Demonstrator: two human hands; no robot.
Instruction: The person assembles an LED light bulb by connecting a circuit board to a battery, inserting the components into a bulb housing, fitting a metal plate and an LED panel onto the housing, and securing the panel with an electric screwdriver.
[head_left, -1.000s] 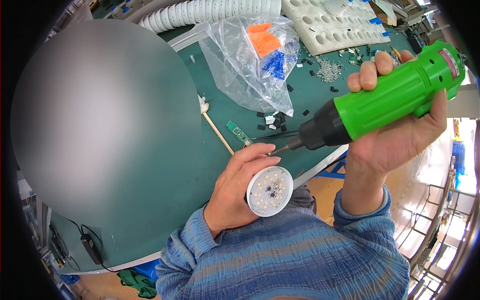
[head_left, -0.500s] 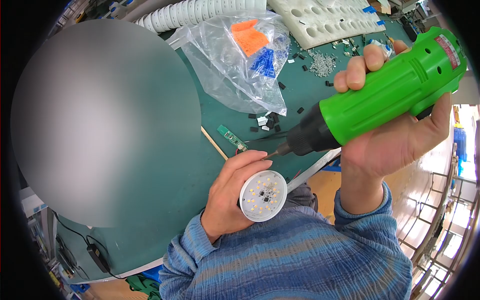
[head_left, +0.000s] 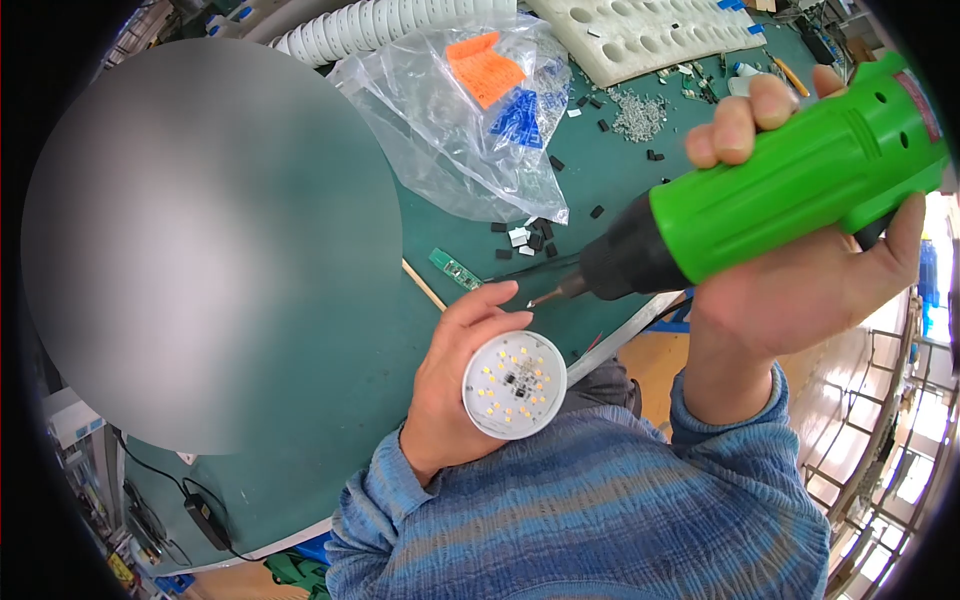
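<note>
My right hand is wrapped round a green electric screwdriver, whose black nose points left and slightly down. A small shiny piece, probably a screw, sits at the tip of its bit. Closed round the side of a round white LED lamp is my left hand; the lamp's face with several yellow LEDs is turned up toward me. My left index finger and thumb tips are close to the bit but apart from it. The lamp's underside is hidden.
A clear plastic bag with orange and blue labels lies on the green table. Small black pieces, a screw pile, a green circuit board and a wooden stick lie around. Behind is a holed foam tray. A blurred disc covers the left.
The screwdriver has moved right, away from my left fingertips, and a small shiny piece now shows at the bit's tip. My left hand and the lamp have shifted slightly left.
</note>
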